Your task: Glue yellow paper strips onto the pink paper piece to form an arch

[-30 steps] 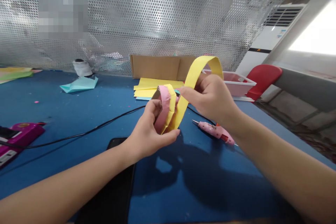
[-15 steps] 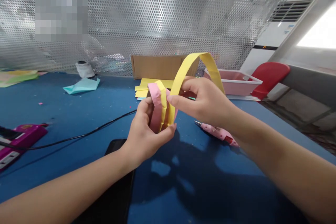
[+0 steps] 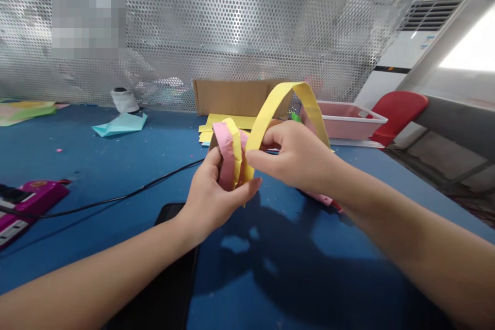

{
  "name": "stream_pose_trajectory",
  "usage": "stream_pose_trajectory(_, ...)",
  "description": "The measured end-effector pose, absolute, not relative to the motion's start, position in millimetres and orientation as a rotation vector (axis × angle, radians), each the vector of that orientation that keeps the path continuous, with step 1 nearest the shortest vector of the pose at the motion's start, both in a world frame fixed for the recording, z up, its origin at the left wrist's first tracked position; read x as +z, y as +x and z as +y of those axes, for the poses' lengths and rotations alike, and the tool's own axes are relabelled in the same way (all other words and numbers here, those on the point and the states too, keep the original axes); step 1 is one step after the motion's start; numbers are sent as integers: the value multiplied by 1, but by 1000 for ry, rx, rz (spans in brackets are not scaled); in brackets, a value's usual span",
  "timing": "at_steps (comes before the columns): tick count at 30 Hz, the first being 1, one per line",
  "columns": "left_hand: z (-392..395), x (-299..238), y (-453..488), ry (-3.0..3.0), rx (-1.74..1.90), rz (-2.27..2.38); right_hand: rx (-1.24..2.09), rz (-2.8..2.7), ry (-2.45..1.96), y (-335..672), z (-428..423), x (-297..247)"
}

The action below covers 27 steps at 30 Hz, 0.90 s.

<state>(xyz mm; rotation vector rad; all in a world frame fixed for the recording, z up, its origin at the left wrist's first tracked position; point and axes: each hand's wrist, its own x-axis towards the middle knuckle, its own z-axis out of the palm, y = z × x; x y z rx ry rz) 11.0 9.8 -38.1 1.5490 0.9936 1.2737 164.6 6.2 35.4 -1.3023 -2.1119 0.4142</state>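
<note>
My left hand (image 3: 211, 200) is closed round a small roll (image 3: 228, 157) wrapped in pink and yellow paper strips, held above the blue table (image 3: 116, 165). My right hand (image 3: 299, 157) pinches a long yellow paper strip (image 3: 284, 103) close to the roll. The strip arches up over that hand and comes down behind it. Both hands meet at the roll in mid-frame.
A pink glue gun (image 3: 323, 198) lies mostly hidden under my right wrist. A black phone (image 3: 166, 268), a black cable (image 3: 127, 196) and a magenta device (image 3: 27, 203) lie to the left. Yellow sheets (image 3: 220, 124), a cardboard box (image 3: 235, 97), a pink tray (image 3: 350, 121) and light-blue paper (image 3: 121, 124) sit farther back.
My right hand has moved left and closer to the roll, drawing the yellow strip tighter around it. My left hand has lifted the roll slightly.
</note>
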Motion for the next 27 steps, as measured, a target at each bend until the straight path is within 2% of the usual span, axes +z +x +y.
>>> stream_pose_trajectory(13, 9, -39, 14, 1627, 1381, 930, 479, -2196, -1291, 165, 6, 34)
stream_pose_trajectory(27, 8, -38, 14, 1646, 1343, 862, 512, -2145, -1347, 163, 4, 31)
